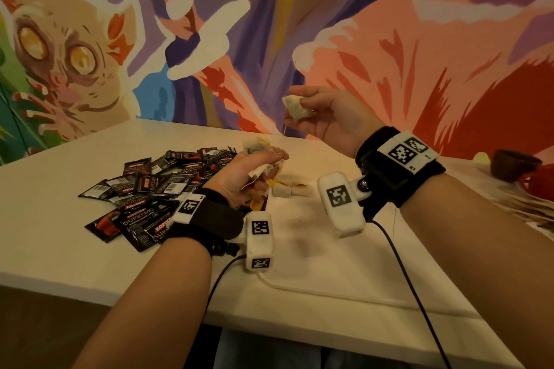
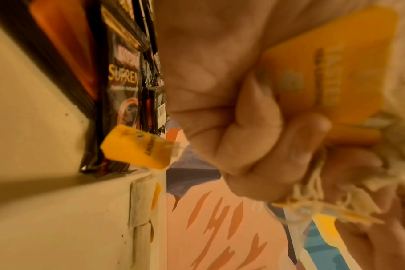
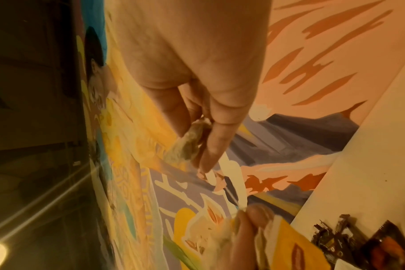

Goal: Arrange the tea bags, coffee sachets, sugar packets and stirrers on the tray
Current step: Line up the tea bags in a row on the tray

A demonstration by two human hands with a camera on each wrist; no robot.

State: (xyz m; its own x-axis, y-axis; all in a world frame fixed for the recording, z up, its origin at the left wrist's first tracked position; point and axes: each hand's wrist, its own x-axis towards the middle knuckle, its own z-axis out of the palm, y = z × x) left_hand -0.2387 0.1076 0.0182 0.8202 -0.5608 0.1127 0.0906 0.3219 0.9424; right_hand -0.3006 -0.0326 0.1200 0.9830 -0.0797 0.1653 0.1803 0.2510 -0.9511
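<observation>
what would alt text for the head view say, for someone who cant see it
Over a white table, the right hand pinches one raised tea bag while the left hand grips a bunch of tea bags. Black coffee sachets lie piled at left before a colourful mural.

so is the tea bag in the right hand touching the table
Apart. The head view shows the right hand holding the tea bag raised, well above the table.

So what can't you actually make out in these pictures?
- Tray: in no view.
- How many tea bags the left hand grips: its curled fingers hide the bunch.
- Print on the yellow tag: blurred in the left wrist view.
- Stirrers: cut off by the head view's right edge.
</observation>
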